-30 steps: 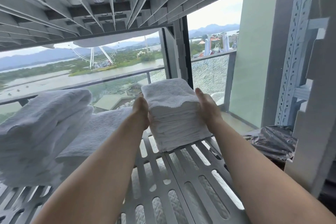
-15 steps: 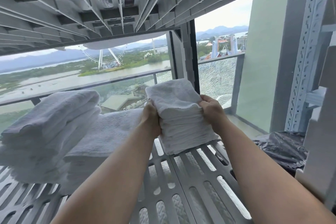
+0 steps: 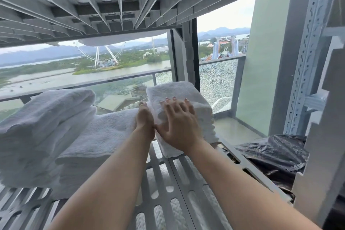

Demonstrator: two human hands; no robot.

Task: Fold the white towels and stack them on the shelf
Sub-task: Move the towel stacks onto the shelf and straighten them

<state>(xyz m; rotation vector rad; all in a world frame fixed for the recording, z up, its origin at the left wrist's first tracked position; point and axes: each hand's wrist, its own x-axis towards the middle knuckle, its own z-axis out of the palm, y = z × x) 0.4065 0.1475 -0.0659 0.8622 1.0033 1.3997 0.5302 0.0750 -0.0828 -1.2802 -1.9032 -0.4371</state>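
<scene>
A folded white towel [image 3: 197,104] lies on the slotted grey shelf [image 3: 168,183], at its far right end. My right hand [image 3: 177,119] rests flat on top of it with the fingers straight and spread. My left hand [image 3: 144,121] presses edge-on against the towel's left side, fingers straight, wedged between it and a lower folded towel [image 3: 104,132]. A taller stack of folded towels [image 3: 43,129] fills the shelf's left part.
Another shelf's ribbed underside [image 3: 112,0] hangs close overhead. A perforated metal upright [image 3: 306,73] stands at the right, with a black plastic bag [image 3: 272,157] below it beside the shelf edge. Behind the shelf are a window and balcony rail.
My right hand left the towel's right side and now lies flat on its top. My left hand stayed against the left side, its fingers now straight. The towel sits a little further back.
</scene>
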